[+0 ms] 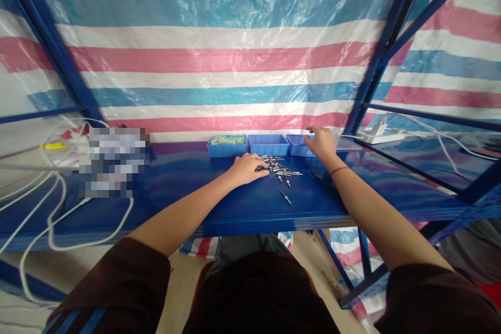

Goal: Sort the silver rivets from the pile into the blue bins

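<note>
A heap of small metal pins (278,167) lies on the blue shelf (219,203). My left hand (248,167) rests palm down at the heap's left edge, fingers curled onto the pins. One pin (285,197) lies apart, nearer to me. My right hand (321,142) reaches over the rim of the right blue bin (298,145), fingers bent down; I cannot see what they hold, if anything. A middle blue bin (268,144) and a left bin with green contents (227,145) stand in a row behind the heap.
White cables (58,209) loop over the shelf's left side beside a blurred patch. A white charger and cable (381,133) lie at the right. Blue rack posts (376,68) frame both sides. A striped tarpaulin (219,52) hangs behind.
</note>
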A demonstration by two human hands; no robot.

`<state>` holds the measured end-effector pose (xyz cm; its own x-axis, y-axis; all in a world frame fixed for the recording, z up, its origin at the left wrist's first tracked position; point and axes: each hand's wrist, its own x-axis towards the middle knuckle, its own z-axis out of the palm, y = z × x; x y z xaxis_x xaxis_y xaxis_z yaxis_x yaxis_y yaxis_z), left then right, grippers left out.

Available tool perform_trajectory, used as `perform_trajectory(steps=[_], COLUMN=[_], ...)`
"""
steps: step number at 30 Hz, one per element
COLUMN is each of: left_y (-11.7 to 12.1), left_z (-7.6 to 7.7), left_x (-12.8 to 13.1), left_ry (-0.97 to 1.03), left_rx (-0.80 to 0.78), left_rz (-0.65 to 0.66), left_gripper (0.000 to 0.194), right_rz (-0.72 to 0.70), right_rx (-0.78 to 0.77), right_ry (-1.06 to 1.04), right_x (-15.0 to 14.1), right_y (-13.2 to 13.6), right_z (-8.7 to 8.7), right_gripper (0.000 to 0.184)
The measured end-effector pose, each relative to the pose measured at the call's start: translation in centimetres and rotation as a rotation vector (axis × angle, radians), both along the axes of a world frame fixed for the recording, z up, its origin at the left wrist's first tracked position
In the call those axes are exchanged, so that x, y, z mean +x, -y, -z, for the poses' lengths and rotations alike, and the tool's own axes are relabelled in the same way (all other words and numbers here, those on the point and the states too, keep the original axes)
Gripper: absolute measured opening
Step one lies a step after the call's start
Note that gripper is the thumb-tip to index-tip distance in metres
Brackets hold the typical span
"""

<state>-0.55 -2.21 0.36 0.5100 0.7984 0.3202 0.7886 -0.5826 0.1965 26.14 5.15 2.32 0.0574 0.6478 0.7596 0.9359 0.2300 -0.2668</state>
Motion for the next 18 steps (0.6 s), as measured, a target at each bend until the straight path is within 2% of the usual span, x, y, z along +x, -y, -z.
perform_trajectory(steps=[2,4,11,18], left_y=[-0.1,-0.1,0.0,-0.2], left_z=[0.1,0.1,-0.1,-0.4], left_x=[0.0,0.1,0.0,0.0], left_ry=[0.008,0.02,-0.03,-0.051], left_rx=[0.036,0.066,0.127,0.13], left_rz=[0.02,0.035,0.015,0.052], left_gripper=[0.022,0.02,0.021,0.015], right_rz=[0.006,-0.049,-0.44,-0.68], right_rx=[0.029,0.049,-0.048,-0.199], right_ry=[0.021,0.022,0.149,0.233], right_x=[-0.3,-1.2,-4.9,-6.9], right_y=[0.0,0.3,2.2,3.7], right_z=[0.1,0.0,-0.3,0.0], right_gripper=[0.03,0.031,0.024,0.019])
